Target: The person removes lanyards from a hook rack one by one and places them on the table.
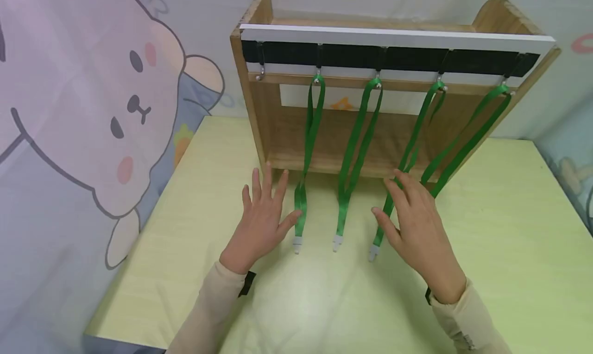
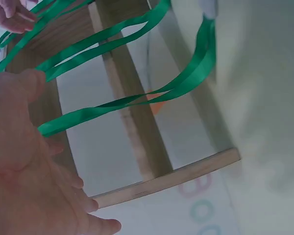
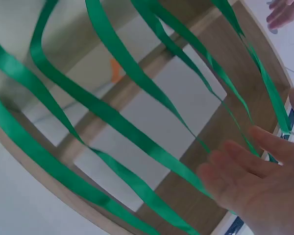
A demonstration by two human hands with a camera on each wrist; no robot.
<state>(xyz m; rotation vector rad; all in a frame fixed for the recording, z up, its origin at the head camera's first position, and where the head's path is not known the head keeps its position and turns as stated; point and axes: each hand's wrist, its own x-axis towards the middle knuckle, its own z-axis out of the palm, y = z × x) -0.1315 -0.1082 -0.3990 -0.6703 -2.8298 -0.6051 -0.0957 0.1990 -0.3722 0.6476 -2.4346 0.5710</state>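
Green lanyards [image 1: 355,138], four in number, hang by their loops from metal hooks [image 1: 378,85] along the front of a wooden rack [image 1: 296,133] standing on a pale table [image 1: 194,230]. A fifth hook [image 1: 260,75] sits to their left. Spacing of the hooks along the black strip [image 1: 287,54] appears intended to keep the straps from tangling. Plastic clips [image 1: 297,243] show at the lower ends of three lanyards, probably drawn down by their own weight; whether they touch the table cannot be determined. The fourth lanyard's end is hidden behind the right hand [image 1: 419,230].

Left hand [image 1: 261,220]: fingers straight and spread, nothing gripped; thumb tip beside the leftmost lanyard, contact unconfirmed. Right hand: fingers slightly bent, thumb apart from them, no strap clamped; it overlaps the third lanyard in the head view, contact likewise unconfirmed. Placement on either side of the middle lanyards suggests both hands are positioned for ready access to the straps.
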